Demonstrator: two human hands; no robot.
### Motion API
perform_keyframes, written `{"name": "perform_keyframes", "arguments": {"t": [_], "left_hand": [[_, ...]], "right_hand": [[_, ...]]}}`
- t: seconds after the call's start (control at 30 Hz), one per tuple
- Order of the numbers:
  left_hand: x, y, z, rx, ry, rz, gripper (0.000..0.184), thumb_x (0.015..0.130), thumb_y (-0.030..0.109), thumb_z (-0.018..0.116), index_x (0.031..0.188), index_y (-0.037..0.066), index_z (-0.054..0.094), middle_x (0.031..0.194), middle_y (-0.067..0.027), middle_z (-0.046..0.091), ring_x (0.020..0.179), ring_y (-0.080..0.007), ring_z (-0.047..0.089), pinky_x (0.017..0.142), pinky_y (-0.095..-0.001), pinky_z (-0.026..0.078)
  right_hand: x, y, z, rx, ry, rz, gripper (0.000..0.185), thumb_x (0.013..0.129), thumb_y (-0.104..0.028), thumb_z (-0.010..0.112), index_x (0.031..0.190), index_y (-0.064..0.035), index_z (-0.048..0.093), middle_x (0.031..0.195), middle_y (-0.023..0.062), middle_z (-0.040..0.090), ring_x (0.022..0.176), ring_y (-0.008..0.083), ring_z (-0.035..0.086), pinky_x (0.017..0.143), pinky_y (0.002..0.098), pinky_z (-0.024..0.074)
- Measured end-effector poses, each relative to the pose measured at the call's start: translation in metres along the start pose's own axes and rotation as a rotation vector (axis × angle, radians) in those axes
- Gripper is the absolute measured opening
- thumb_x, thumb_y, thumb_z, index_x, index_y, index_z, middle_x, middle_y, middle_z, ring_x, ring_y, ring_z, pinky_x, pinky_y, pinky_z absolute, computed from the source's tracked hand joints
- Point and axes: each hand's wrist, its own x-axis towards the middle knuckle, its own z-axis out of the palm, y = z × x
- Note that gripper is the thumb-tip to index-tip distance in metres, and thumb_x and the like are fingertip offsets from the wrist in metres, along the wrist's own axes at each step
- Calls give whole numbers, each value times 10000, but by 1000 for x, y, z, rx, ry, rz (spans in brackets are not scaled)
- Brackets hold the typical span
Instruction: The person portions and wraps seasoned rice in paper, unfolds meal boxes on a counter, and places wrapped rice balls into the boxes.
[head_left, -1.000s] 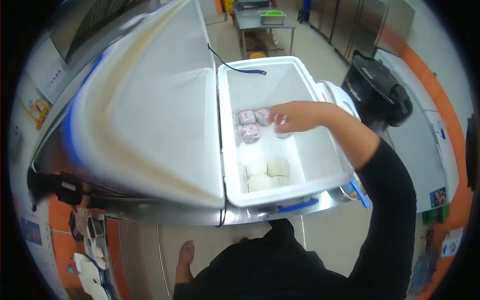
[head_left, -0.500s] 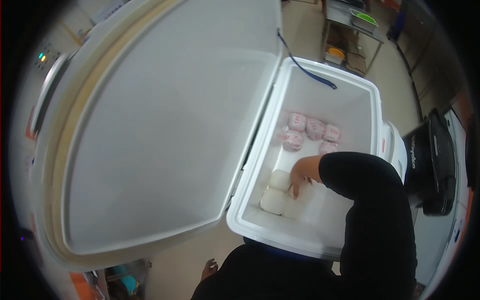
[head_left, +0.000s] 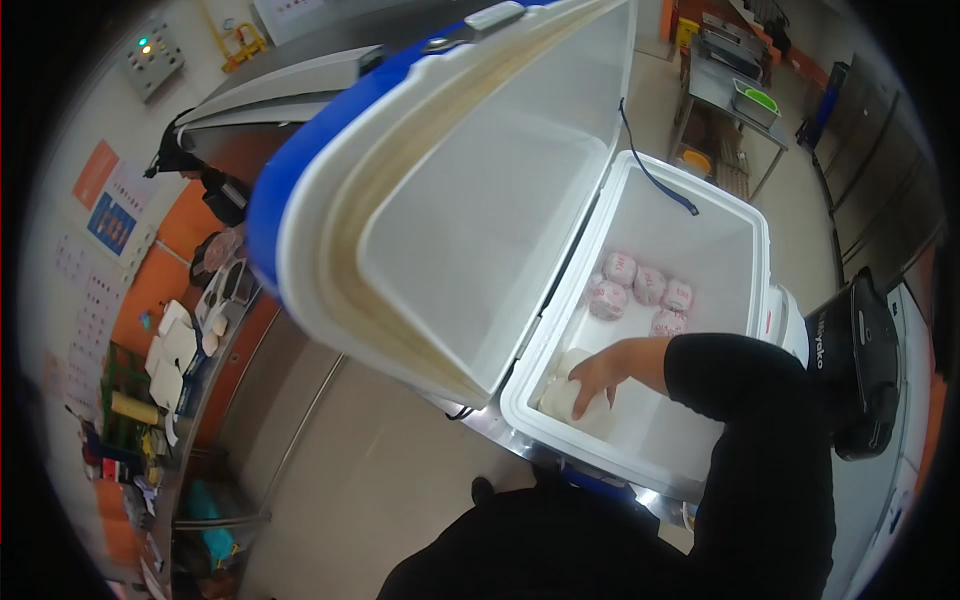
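Note:
My right hand (head_left: 600, 374) reaches down into a white cooler box (head_left: 735, 208), with its fingers curled over a pale round wrapped bundle (head_left: 592, 408). Another pale bundle (head_left: 556, 396) lies beside it at the near left of the box. Farther in sit several round wrapped parcels (head_left: 607, 300) with pink-red print, looking like wrapped burgers. The cooler's lid (head_left: 490, 240) stands raised on the left, and a dark blue strap (head_left: 655, 175) links it to the box. My left hand is out of view.
A black appliance (head_left: 850, 365) stands close on the right. At the far end is a metal table (head_left: 715, 88) with a green-topped tray (head_left: 757, 102). Along the left runs a cluttered counter (head_left: 205, 340); a person in dark clothing (head_left: 225, 195) is partly hidden behind the lid.
The lid has swung toward closing, and the counter behind it has come into view. My right hand has shifted over the pale bundles. My left hand has left the view.

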Motion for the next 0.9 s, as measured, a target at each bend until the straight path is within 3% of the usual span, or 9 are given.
{"name": "perform_keyframes", "arguments": {"t": [0.07,0.3,0.37,0.53,0.67,0.77,0.83,0.87,0.9], "left_hand": [[-2,-6,6,-15,-4,-9,400,973,286,570,1304,64,534,1067,-119,693,961,-248,687,858,-362,531],[-10,-30,23,-54,-13,-17,397,972,290,571,1299,67,539,1051,-116,693,944,-243,689,853,-363,532],[-11,-41,29,-57,-19,1,396,971,291,571,1297,68,540,1046,-115,693,939,-242,689,852,-363,532],[7,-82,42,13,-13,275,394,971,294,572,1294,70,544,1035,-113,694,927,-239,691,848,-363,533],[27,-45,19,-217,6,-5,369,972,307,567,1255,70,574,1001,-112,695,912,-229,686,844,-373,531],[34,3,-21,-300,86,168,371,967,315,595,1227,50,598,1045,-151,689,1008,-235,662,898,-371,518],[39,50,-61,-457,32,414,341,986,245,582,1263,46,571,1146,-140,660,1083,-225,629,950,-351,494],[24,90,-90,-545,-43,480,352,1000,220,558,1307,50,528,1243,-116,614,1151,-220,588,986,-348,472],[12,123,-115,-606,-125,576,392,1008,213,544,1357,49,477,1327,-102,554,1206,-206,548,1023,-354,443]], "right_hand": [[6,-3,6,81,-8,-40,1044,695,-272,864,1492,0,248,1418,238,385,1270,362,484,933,442,551],[-6,2,17,88,187,-125,1029,701,-255,854,1511,-61,251,1444,205,379,1344,353,422,1062,453,448],[-8,5,12,285,104,-156,971,762,-293,812,1528,-106,245,1499,192,338,1367,350,382,1106,473,381],[-39,12,-26,514,-155,-237,821,814,-223,756,1489,-80,310,1449,177,422,1325,331,447,1105,464,387],[-125,15,-18,535,-10,-445,804,786,-203,779,1440,-6,354,1351,162,518,1249,310,522,1086,448,405],[-177,28,5,72,151,-812,996,602,-280,900,1407,23,397,1292,151,542,1217,286,530,1006,401,447],[-198,-21,74,58,146,-849,964,586,-299,907,1360,30,434,1265,149,559,1196,277,543,986,393,450],[-202,-44,113,193,431,-901,882,525,-289,930,1247,-2,512,1210,154,597,1116,267,588,943,402,468],[-192,-57,136,242,336,-909,857,498,-262,936,1208,-10,526,1205,151,609,1084,267,605,917,418,485]]}}
